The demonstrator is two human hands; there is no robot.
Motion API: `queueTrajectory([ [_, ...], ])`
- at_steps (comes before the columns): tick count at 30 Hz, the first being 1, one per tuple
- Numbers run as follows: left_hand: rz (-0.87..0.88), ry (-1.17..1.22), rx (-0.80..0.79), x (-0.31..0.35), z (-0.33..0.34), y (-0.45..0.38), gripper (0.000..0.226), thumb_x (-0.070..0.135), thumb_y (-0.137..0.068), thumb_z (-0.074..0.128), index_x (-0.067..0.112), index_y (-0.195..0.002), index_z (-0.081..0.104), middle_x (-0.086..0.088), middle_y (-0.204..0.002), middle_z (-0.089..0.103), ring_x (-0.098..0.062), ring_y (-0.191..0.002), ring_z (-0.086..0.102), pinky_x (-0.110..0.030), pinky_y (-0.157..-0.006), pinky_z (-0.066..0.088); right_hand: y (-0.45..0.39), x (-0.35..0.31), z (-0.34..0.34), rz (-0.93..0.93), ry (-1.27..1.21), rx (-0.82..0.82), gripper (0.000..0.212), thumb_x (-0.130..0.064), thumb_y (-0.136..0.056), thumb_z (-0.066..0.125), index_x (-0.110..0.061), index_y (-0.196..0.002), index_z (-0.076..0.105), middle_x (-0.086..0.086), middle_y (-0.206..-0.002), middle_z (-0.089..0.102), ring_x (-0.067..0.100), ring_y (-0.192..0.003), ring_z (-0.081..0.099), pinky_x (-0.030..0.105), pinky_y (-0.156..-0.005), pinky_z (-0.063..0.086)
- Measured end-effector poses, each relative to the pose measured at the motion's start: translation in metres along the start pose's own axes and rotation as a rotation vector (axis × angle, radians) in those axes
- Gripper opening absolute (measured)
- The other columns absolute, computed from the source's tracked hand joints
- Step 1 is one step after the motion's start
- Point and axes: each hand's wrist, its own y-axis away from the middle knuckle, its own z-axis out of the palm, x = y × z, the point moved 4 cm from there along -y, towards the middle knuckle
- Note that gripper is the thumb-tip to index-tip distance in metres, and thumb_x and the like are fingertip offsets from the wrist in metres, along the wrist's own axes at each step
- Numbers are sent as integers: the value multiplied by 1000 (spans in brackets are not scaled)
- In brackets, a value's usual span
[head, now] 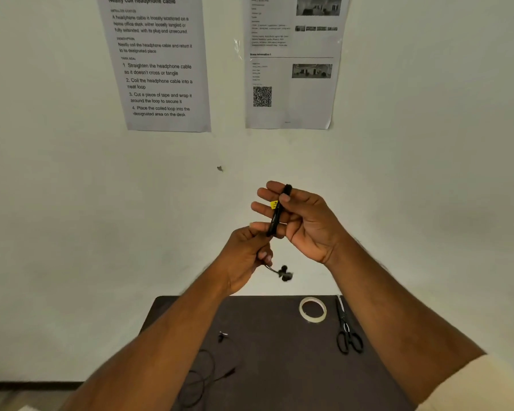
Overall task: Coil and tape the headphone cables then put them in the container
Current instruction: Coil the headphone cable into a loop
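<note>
Both hands hold one cable (276, 215) above the counter (279, 366): right hand (306, 223) curled round its light, springy coil (hold mid-bundle), left hand (247, 256) pinching the limp tail.

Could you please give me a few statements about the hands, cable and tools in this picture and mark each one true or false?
1. The right hand holds a coiled black headphone cable up in front of the wall. True.
2. The left hand rests flat on the table. False: it is raised and pinches the lower end of the coil, with the earbuds dangling below it.
3. The tape roll lies on the dark table, left of the scissors. True.
4. The scissors are in the grip of the right hand. False: they lie on the table, untouched.
5. A second cable lies loose on the table. True.
</note>
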Motion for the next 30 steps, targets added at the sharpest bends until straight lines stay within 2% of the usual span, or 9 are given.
queueTrajectory([
  [4,-17,-213,7,-6,-10,2,33,33,-100,46,14,-90,70,-4,-50,44,-23,-67,64,-40,-82,52,-4,5,-6,-47,60,78,29,-11,-79,60,-8,-106,71,13,-114,69,34,-109,65,53,-89,53],
  [10,-5,-813,-71,-8,-11,4,21,23,-99,50,16,-111,66,2,-73,63,-9,-70,64,-19,-67,47,-7,8,-27,-107,542,161,27,-3,-91,57,-15,-113,66,1,-115,69,16,-112,64,37,-97,51],
  [14,-20,-1369,-65,-1,-4,2,33,30,-100,47,25,-132,54,-4,-123,63,-21,-104,63,-34,-91,49,-7,30,-40,-58,967,116,29,-1,-92,57,-3,-120,64,2,-124,64,11,-117,59,20,-100,45],
  [16,81,-1610,25,7,-3,2,33,33,-100,46,27,-130,56,-2,-126,62,-23,-116,57,-37,-96,40,-4,38,-42,11,1071,79,26,-5,-93,58,-5,-117,66,0,-122,66,11,-114,61,19,-97,46],
  [18,168,-1734,107,18,-5,0,25,32,-100,46,25,-117,63,-1,-113,66,-23,-111,57,-40,-99,36,-1,42,-45,113,1079,55,17,-12,-93,60,-17,-98,75,-13,-96,72,13,-93,66,26,-88,49],
  [20,227,-1765,133,29,-10,-2,23,36,-98,49,23,-104,67,0,-99,67,-20,-101,56,-41,-103,33,2,43,-46,227,1070,24,19,-17,-92,62,-26,-81,74,-15,-78,69,14,-77,65,33,-78,53],
  [23,363,-1647,-38,41,-9,-6,20,32,-95,55,21,-100,71,3,-92,70,-14,-86,58,-31,-94,39,6,45,-46,408,990,-32,18,-12,-92,61,-9,-107,71,4,-112,70,19,-99,69,42,-87,56],
  [27,393,-1331,-199,46,-15,-5,30,18,-92,61,24,-120,67,9,-90,65,-4,-82,54,-18,-76,38,11,42,-39,541,837,-161,25,-9,-94,58,-4,-117,65,12,-117,68,33,-101,68,46,-86,56],
  [30,383,-1092,-199,38,-23,-8,22,16,-91,64,24,-109,74,12,-78,62,-3,-76,56,-13,-70,41,14,34,-39,599,698,-237,26,-7,-94,55,-1,-119,62,17,-118,67,36,-96,68,43,-80,58],
])
